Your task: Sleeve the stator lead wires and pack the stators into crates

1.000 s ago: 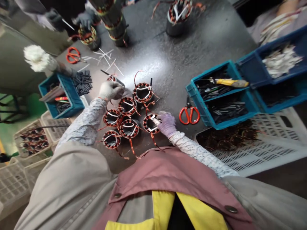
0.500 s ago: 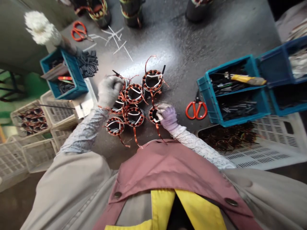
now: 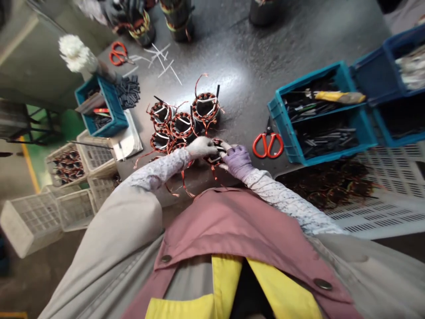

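Several motor stators with copper windings and white ties stand grouped on the table. The nearest-right stator (image 3: 215, 158) is between my two gloved hands and partly covered by them. My left hand (image 3: 202, 147), in a white glove, has come onto its left rim with fingers closed there. Purple-gloved, my right hand (image 3: 238, 160) grips the same stator from the right, fingers curled over the rim. Behind them stands a taller stator (image 3: 206, 106) with a black sleeve sticking up. Another stator (image 3: 182, 125) sits left of it. My left forearm hides part of the front stators.
Red-handled scissors (image 3: 267, 145) lie to the right, beside a blue bin (image 3: 288, 133) of black sleeves with a yellow-handled tool. At left are a small blue bin (image 3: 116, 116), loose black sleeves (image 3: 128, 91) and white crates (image 3: 75, 210). A co-worker's gloved hand (image 3: 128, 13) touches a stator at the back.
My left hand has left the back-left stator and moved right and nearer, to the stator at my right hand. My right hand stays on it. The whole view has shifted slightly.
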Motion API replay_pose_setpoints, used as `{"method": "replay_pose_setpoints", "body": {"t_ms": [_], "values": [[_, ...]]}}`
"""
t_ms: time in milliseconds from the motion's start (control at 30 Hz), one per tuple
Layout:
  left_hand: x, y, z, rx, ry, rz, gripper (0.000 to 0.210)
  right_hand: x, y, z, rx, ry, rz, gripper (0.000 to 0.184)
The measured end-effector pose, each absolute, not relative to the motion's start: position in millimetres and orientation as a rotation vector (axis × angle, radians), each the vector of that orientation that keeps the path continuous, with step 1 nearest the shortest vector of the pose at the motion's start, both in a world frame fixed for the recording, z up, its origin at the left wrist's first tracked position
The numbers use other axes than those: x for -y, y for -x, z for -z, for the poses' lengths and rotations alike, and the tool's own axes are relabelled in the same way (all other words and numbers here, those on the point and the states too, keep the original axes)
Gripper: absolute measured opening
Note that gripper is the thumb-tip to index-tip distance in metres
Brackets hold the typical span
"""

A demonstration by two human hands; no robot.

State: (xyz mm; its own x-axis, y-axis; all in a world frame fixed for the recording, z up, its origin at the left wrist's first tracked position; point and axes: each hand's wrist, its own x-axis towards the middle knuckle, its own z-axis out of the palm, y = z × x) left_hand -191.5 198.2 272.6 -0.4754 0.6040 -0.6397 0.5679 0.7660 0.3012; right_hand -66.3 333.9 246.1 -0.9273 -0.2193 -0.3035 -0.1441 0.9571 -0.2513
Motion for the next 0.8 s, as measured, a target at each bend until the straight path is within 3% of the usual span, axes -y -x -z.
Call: {"method": "replay_pose_setpoints", "body": {"t_ms": [100,267,500,567,667,800], "values": [[-183,183,-274,-2.17,-0.872,-0.077,0.037,-330,64,-244,-2.743,0.306,0.379,0.041],[-168,188,-288,-2.201,-0.942,0.061,0.027,-323,59,-239,-2.729,0.35,0.467,0.04],[-171,166,-314,-2.271,-0.944,0.269,0.075,-321,61,-246,-2.732,0.333,0.463,0.039],[-179,158,-312,-2.261,-0.928,0.353,0.067,-320,62,-249,-2.725,0.324,0.462,0.038],[-191,159,-306,-2.241,-0.94,0.44,0.039,-319,62,-250,-2.704,0.297,0.446,0.039],[-202,176,-299,-2.19,-1.027,0.441,0.029,-318,61,-249,-2.709,0.281,0.433,0.041]]}}
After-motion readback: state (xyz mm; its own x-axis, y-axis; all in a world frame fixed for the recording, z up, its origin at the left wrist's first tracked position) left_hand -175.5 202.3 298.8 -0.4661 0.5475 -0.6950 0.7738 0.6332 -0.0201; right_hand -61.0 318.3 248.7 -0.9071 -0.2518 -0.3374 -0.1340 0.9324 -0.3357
